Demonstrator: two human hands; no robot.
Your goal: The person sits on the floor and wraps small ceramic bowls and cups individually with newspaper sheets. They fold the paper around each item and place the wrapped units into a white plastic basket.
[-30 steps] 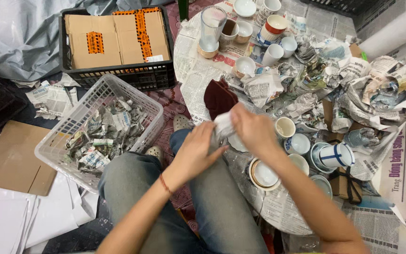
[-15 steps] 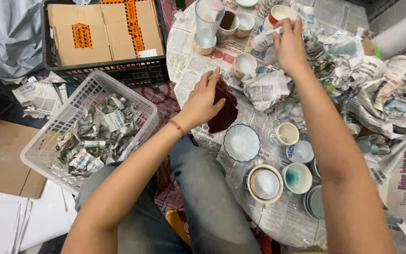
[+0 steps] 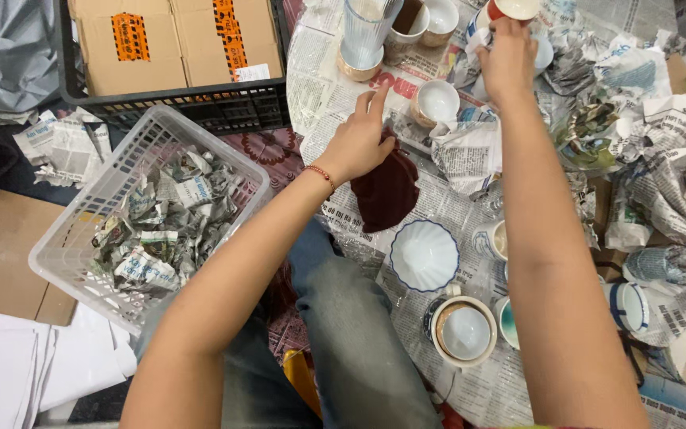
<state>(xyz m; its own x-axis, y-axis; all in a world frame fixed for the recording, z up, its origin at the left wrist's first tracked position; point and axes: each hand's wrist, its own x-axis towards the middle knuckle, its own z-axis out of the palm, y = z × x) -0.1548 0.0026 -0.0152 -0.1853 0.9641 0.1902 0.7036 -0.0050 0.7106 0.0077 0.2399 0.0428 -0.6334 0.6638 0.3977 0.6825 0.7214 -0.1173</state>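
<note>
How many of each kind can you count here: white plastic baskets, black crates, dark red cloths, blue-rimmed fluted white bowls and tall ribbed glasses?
white plastic basket: 1
black crate: 1
dark red cloth: 1
blue-rimmed fluted white bowl: 1
tall ribbed glass: 1
Total: 5

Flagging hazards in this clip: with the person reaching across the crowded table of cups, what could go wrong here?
1. The right hand reaches into packed cups at the far edge; the forearm passes over a white cup and might knock it.
2. The left hand rests on a dark red cloth beside a scalloped white bowl; dragging the cloth could shift it.
</note>
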